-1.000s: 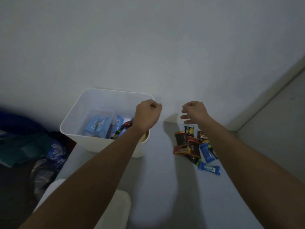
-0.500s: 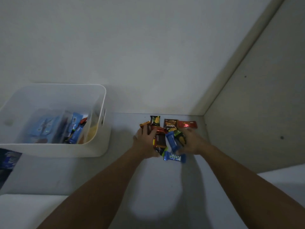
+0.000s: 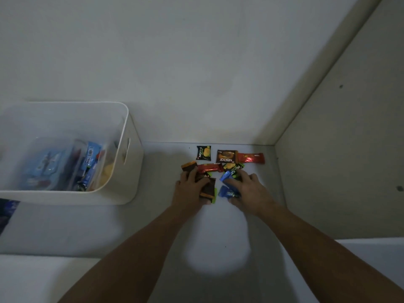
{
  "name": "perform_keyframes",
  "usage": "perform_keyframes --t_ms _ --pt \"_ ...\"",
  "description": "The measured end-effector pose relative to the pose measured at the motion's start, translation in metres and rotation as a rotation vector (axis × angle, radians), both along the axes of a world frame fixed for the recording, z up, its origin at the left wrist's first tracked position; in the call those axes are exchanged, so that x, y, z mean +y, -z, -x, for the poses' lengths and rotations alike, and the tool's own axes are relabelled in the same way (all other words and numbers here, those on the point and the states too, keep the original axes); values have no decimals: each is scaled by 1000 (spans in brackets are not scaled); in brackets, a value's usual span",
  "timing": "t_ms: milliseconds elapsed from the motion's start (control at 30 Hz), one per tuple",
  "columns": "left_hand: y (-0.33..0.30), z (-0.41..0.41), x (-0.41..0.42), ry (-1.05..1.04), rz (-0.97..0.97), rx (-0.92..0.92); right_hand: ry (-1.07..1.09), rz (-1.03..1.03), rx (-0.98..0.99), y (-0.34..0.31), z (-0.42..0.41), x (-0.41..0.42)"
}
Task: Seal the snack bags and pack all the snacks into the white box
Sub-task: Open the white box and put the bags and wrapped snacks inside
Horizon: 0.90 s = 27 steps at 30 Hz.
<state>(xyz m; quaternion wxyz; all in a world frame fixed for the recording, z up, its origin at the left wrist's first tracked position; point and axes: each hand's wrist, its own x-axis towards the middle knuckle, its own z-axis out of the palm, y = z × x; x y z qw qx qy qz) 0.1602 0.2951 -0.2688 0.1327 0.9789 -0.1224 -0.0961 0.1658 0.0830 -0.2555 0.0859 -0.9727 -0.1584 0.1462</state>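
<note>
Left grip (image 3: 190, 190): we close it on brown packets (image 3: 207, 188).
Right grip (image 3: 246, 191): we pinch blue packets (image 3: 226, 192).
White box (image 3: 131, 167): left of both grips.

Pale tabletop (image 3: 166, 232) before you, white box (image 3: 131, 171) standing at its left, loose cluster of small snack packets (image 3: 220, 169) lying near the far right corner, red packet (image 3: 251, 158) farthest right.
</note>
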Motion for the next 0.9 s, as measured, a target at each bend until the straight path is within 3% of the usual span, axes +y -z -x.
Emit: perform_keyframes --t_ms 200,500,700,900 --pt "-3 1 -2 1 216 -97 146 -213 -54 0 5 13" --pt "-42 8 9 -87 459 34 254 -334 17 -36 4 19" --pt "-72 7 26 -209 612 109 279 -456 -61 -74 1 30" --pt "-125 3 47 -281 609 17 342 -526 -82 -128 -7 59"
